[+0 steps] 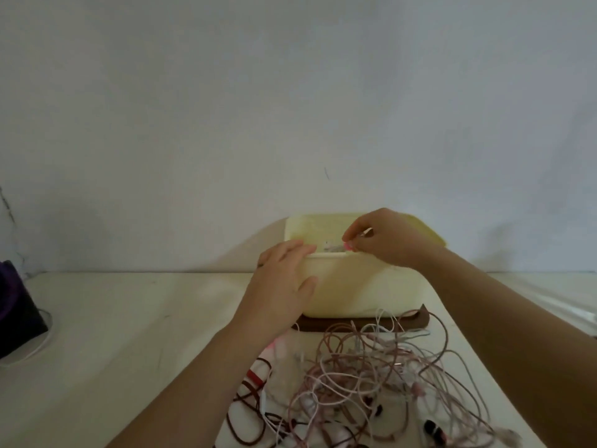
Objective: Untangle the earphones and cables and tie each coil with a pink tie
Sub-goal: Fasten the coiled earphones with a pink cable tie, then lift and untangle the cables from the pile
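Note:
A tangled heap of pink, white and brown earphones and cables [361,383] lies on the table in front of me. Behind it stands a pale yellow box [355,286] with its top open. My left hand [284,279] lies flat against the box's front left side, fingers over the rim. My right hand [384,237] hovers over the box opening and pinches something small and pink [348,244] at its fingertips. Small whitish items [329,247] show inside the box, blurred. Pink pieces [274,345] lie near my left wrist.
The box stands on a dark brown mat [365,324]. Its yellow lid [429,234] leans behind it against the wall. A dark purple object [16,312] with a white cable [38,347] sits at the table's left edge. White strips [568,305] lie at the right.

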Available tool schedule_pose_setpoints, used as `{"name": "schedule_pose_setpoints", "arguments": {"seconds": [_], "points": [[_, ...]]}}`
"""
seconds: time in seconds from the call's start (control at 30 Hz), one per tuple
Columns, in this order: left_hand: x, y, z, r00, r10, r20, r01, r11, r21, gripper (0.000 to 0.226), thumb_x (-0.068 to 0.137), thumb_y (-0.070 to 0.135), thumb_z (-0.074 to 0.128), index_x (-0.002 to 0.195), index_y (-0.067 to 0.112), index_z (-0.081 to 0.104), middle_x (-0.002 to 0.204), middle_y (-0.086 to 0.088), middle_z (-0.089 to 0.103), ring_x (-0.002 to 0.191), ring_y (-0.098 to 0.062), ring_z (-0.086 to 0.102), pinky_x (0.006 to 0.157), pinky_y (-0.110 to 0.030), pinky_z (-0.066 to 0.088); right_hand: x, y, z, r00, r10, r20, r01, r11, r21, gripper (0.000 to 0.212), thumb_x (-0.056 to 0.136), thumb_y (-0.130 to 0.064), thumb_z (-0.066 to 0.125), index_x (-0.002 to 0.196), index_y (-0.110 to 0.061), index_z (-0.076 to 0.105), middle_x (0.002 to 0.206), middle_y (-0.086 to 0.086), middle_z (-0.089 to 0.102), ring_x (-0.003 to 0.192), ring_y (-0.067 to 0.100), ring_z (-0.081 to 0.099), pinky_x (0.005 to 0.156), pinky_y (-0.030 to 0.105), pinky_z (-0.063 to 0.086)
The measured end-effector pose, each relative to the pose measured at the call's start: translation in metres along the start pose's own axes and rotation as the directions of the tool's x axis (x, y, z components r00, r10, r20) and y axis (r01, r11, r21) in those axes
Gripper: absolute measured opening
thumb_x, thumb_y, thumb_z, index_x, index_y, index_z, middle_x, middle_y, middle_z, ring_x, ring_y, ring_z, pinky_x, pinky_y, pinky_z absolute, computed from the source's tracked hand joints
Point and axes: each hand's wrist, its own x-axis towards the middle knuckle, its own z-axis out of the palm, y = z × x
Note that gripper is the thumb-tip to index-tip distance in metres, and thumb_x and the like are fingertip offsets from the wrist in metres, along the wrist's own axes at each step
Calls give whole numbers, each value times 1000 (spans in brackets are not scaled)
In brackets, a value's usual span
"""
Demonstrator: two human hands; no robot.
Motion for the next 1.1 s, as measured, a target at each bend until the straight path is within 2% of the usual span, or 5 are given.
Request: {"name": "schedule_pose_setpoints", "arguments": {"seconds": [0.17, 0.3, 0.53, 0.83, 1.1], "points": [[-4, 0, 3, 999, 0, -45, 1, 1000, 14, 48, 93, 27, 54, 138, 32, 41, 146, 13, 31, 136, -6, 21, 105, -18, 18, -14, -9, -11, 996, -89, -9, 88, 992, -92, 22, 95, -16, 51, 105, -21, 70, 111, -6, 66, 97, 2, 55, 69, 10, 34], [-16, 13, -1, 984, 66, -165, -70, 997, -19, 32, 91, 20, 56, 121, 31, 56, 124, 15, 43, 120, 0, 37, 91, -4, 25, -44, -14, -12, 975, -203, -87, 204, 979, -3, 16, 93, -20, 56, 98, -24, 71, 90, -14, 65, 74, -10, 54, 66, 1, 38], [-45, 28, -4, 855, 66, 514, -63, 998, -24, 19, 87, 43, 59, 106, 41, 60, 104, 27, 58, 96, 15, 52, 81, -4, 39, -99, 0, -2, 926, -193, 324, 213, 977, -26, 12, 90, -22, 61, 96, -23, 72, 84, -14, 68, 78, -3, 63, 75, 12, 51], [-54, 26, 0, 761, 45, 647, -120, 990, 71, 33, 83, 45, 65, 114, 39, 58, 107, 26, 53, 101, 6, 50, 89, -16, 41, -103, 43, 8, 917, 115, 381, -12, 965, -263, 16, 92, -23, 59, 99, -19, 72, 97, -7, 68, 84, 8, 62, 80, 20, 48], [-54, 25, -7, 764, 42, 644, -123, 989, 82, 26, 85, 38, 64, 111, 38, 61, 109, 19, 55, 102, 3, 50, 92, -21, 41, -102, 26, 18, 876, 167, 453, -61, 969, -240, 44, 92, -46, 55, 65, -10, 55, 53, -4, 39, 45, 9, 32, 50, 22, 28]]}}
